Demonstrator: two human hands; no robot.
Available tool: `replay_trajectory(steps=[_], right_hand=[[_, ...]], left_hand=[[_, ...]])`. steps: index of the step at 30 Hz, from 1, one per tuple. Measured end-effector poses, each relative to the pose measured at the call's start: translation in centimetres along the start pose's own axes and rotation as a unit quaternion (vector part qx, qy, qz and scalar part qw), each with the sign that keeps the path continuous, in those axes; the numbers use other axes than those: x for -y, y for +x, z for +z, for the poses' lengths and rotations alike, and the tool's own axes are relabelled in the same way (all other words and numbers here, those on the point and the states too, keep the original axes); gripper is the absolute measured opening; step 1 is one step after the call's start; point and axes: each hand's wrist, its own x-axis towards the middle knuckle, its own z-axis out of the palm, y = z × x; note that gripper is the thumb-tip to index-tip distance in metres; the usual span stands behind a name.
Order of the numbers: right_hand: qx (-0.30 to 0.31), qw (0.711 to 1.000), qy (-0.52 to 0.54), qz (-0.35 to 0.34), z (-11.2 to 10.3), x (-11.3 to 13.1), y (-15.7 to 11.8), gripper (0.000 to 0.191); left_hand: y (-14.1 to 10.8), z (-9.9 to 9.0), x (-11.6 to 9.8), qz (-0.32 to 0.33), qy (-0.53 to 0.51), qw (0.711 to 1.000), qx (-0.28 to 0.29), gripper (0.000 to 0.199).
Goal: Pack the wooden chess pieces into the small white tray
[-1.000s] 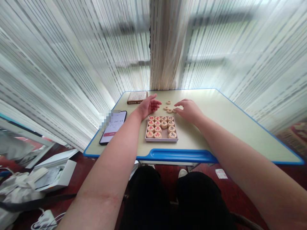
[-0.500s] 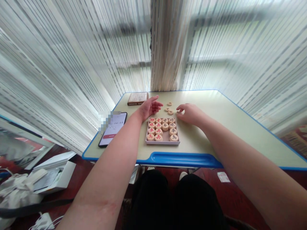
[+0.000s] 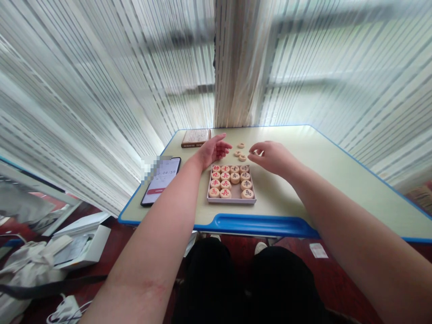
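Observation:
An open white box (image 3: pixel 231 201) on the table holds rows of round wooden pieces with red and black characters; a gap shows in its third column near the front. Behind the box lie three loose pieces, one farther back (image 3: pixel 240 145) and two close together (image 3: pixel 242 158). To their left, my left hand (image 3: pixel 216 150) rests on its side, fingers loosely curled and apart, holding nothing. My right hand (image 3: pixel 265 155), right of the loose pieces, has its thumb and fingers closed on a wooden piece (image 3: pixel 255 153), mostly hidden by the fingers.
A phone (image 3: pixel 161 182) showing a timer lies at the table's left side. A brown box lid (image 3: pixel 195 138) sits at the back left. A blue tray groove (image 3: pixel 263 222) runs along the front edge. Striped curtains hang behind the table.
My right hand has lifted slightly from the table with a piece between its fingers. My left hand has kept its pose. The whole view has shifted a little.

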Motion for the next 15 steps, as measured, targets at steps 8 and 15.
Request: replay_trajectory(steps=[8, 15], right_hand=[[0.012, 1.000, 0.018, 0.018, 0.30, 0.07, 0.05, 0.024], [0.048, 0.984, 0.150, 0.079, 0.05, 0.61, -0.26, 0.029]], left_hand=[[0.26, -0.25, 0.24, 0.005, 0.015, 1.000, 0.001, 0.049], [0.29, -0.43, 0.44, 0.013, 0.004, 1.000, 0.008, 0.047]])
